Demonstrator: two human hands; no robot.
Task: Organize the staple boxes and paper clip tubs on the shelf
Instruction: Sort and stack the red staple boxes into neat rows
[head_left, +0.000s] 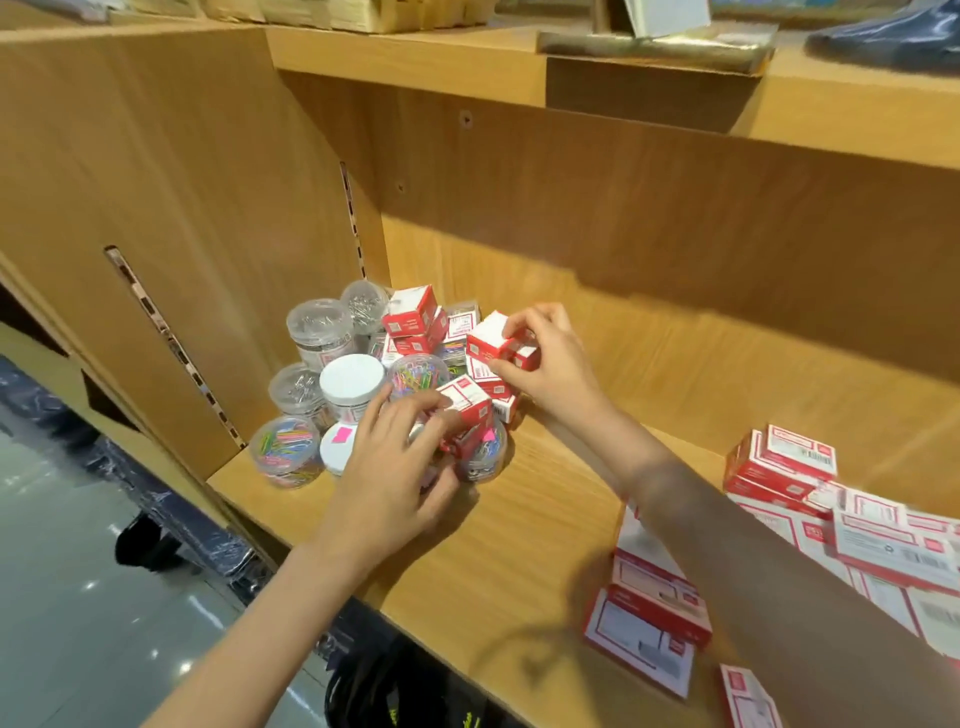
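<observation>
A jumble of red-and-white staple boxes (415, 317) and clear paper clip tubs (319, 330) fills the shelf's back left corner. My left hand (395, 473) grips a small staple box (465, 408) at the front of the pile, above a tub of clips (485, 457). My right hand (545, 358) pinches another staple box (491, 338) on top of the heap. Tubs of coloured clips (285, 452) and white-lidded tubs (350, 382) stand to the left.
The wooden shelf (519, 545) has bare board between the pile and a spread of larger staple boxes (779, 462) at the right, partly under my right forearm. The side panel (171, 208) closes the left. An upper shelf (675, 109) hangs overhead.
</observation>
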